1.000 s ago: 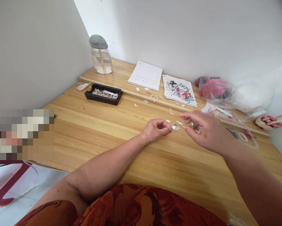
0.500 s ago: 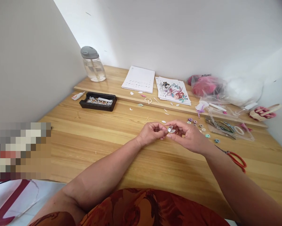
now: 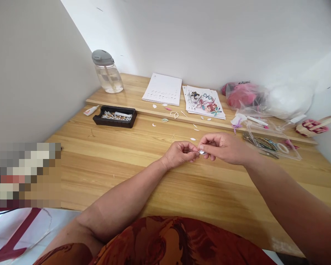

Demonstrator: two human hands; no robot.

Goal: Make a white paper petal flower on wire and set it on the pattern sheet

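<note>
A small white petal-shaped piece (image 3: 202, 151) is pinched between my two hands above the wooden table. My left hand (image 3: 182, 152) is closed, thumb and forefinger on the piece's left end. From the right, my right hand (image 3: 222, 148) grips it too, thumb and forefinger pressed together over most of it. Its full shape is hidden by the fingers. Just beyond the hands lies a loose white leaf-shaped cutout (image 3: 193, 139). Further back are a green-edged leaf piece (image 3: 165, 120) and a cream wire-like outline (image 3: 174, 115).
A black tray (image 3: 114, 122) of beads and a glue tube (image 3: 91, 110) lie left, below a water bottle (image 3: 108, 73). Paper sheets (image 3: 162, 88) rest on the raised ledge. Tools in a clear case (image 3: 260, 143) and a small basket (image 3: 312, 127) are at right.
My right hand has turned over the white piece and shifted up, covering more of it. The thread spools and red-handled pliers now sit hidden behind my right hand and arm.
</note>
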